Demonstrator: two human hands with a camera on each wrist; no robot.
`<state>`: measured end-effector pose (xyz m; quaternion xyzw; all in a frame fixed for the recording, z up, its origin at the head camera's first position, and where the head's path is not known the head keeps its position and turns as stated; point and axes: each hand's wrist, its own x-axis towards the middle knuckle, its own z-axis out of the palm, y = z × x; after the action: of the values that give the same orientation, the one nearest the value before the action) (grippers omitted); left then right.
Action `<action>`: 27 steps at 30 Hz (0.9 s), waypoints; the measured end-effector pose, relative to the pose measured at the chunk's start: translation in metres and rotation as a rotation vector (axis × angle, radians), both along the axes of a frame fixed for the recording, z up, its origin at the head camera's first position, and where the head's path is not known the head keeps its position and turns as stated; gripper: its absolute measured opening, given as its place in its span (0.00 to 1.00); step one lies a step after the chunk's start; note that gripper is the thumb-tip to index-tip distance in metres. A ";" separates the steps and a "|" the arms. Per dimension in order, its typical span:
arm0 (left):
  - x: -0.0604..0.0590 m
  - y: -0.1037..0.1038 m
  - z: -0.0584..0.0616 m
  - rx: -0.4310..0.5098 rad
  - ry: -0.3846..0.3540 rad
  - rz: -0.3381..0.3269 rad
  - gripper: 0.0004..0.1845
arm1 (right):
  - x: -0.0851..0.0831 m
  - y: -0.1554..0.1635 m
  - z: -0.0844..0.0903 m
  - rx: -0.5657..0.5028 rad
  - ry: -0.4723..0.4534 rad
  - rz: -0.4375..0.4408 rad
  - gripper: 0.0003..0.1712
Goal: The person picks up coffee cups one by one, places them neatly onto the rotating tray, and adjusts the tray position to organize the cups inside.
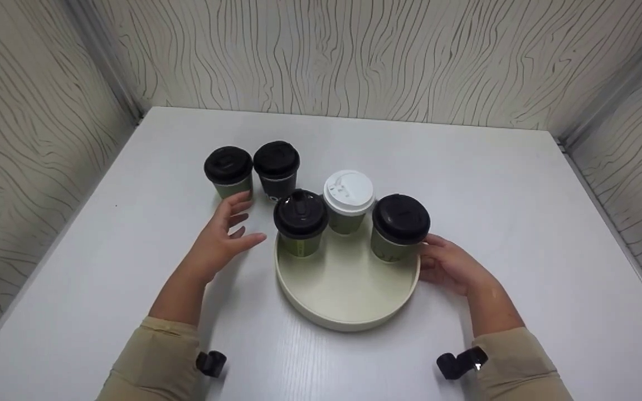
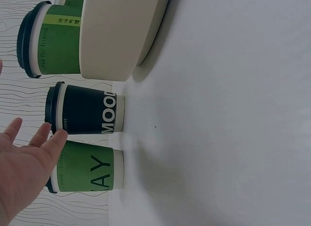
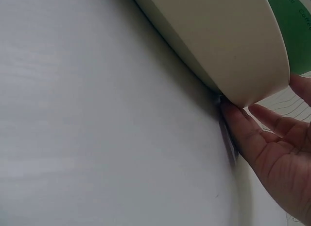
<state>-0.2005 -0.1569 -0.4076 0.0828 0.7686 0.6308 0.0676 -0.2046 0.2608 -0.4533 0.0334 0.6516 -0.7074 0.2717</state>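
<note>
My left hand [image 1: 223, 236] is just left of the round cream tray [image 1: 349, 301], its fingers spread and bent with nothing in them. Its fingertips reach toward a green paper cup with a black lid [image 1: 228, 166]. Beside that cup stands a dark "MOOD" cup [image 2: 90, 109], also black-lidded. My right hand [image 1: 452, 264] touches the tray's right wall with its fingertips, fingers loosely extended. In the right wrist view a fingertip lies low against the wall [image 3: 228, 46]. On the tray stand a green cup with a spouted black lid [image 1: 301, 214], a white-lidded cup [image 1: 349, 192] and another black-lidded cup [image 1: 400, 219].
Everything stands on a white table [image 1: 499, 189]. Wood-grain patterned panels [image 1: 354, 61] rise behind the table and at both sides. A small black device [image 1: 211, 363] is strapped at the left sleeve, and a similar one [image 1: 461, 362] at the right sleeve.
</note>
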 end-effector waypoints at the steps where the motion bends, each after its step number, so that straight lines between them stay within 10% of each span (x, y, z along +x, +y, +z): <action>1: 0.000 0.000 0.000 -0.002 -0.002 0.000 0.44 | -0.001 0.000 0.000 -0.005 -0.001 -0.003 0.36; 27: -0.005 -0.004 0.001 -0.020 -0.006 0.034 0.44 | -0.006 0.003 -0.003 -0.027 0.005 -0.014 0.33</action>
<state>-0.2060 -0.1611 -0.4067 0.0670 0.7759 0.6244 0.0599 -0.2111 0.2635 -0.4560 0.0323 0.6423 -0.7182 0.2658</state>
